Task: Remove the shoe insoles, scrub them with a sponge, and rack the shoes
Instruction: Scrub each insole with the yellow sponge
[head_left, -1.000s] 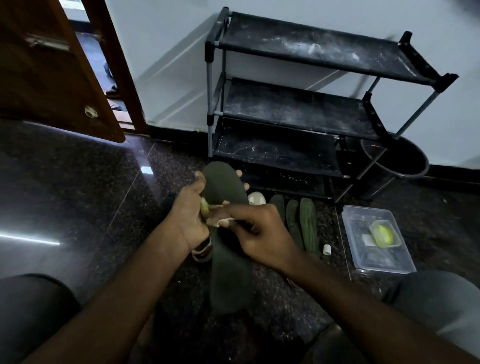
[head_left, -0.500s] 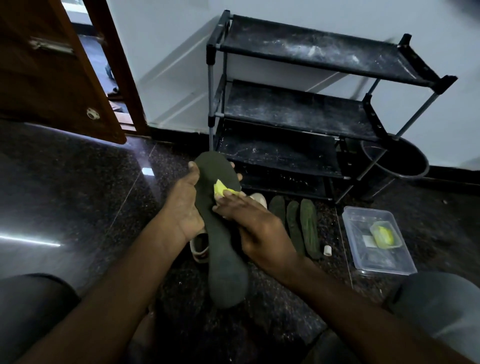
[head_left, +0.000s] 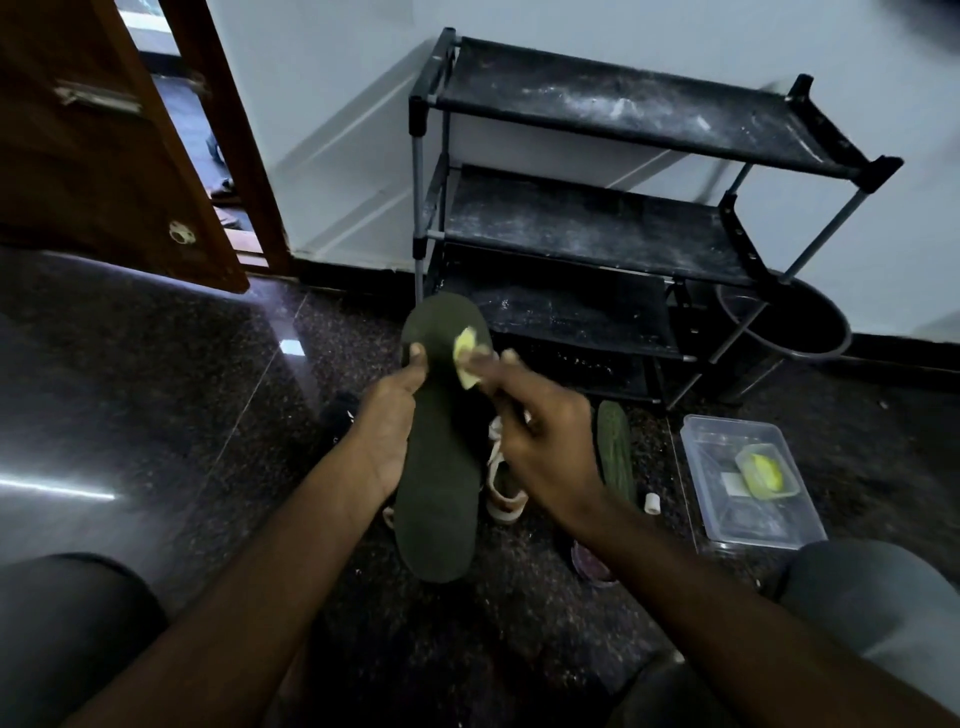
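My left hand (head_left: 387, 421) grips a dark green insole (head_left: 439, 467) by its left edge, thumb on its upper face, holding it lengthwise above the floor. My right hand (head_left: 540, 426) pinches a small yellow sponge (head_left: 465, 356) and presses it against the insole near the toe end. A light-coloured shoe (head_left: 504, 493) lies on the floor under my hands, mostly hidden. Another green insole (head_left: 615, 452) lies on the floor to the right. The black shoe rack (head_left: 597, 228) stands against the wall behind, its shelves bare and dusty.
A clear plastic box (head_left: 748, 488) holding a yellow-green item sits on the floor at the right. A dark round bin (head_left: 784, 322) stands beside the rack. A wooden door (head_left: 104, 145) hangs ajar at the left. My knees frame the bottom corners.
My right hand has slid the sponge up the insole from its middle to the toe end. The left hand has kept its hold on the insole, which now sits slightly higher.
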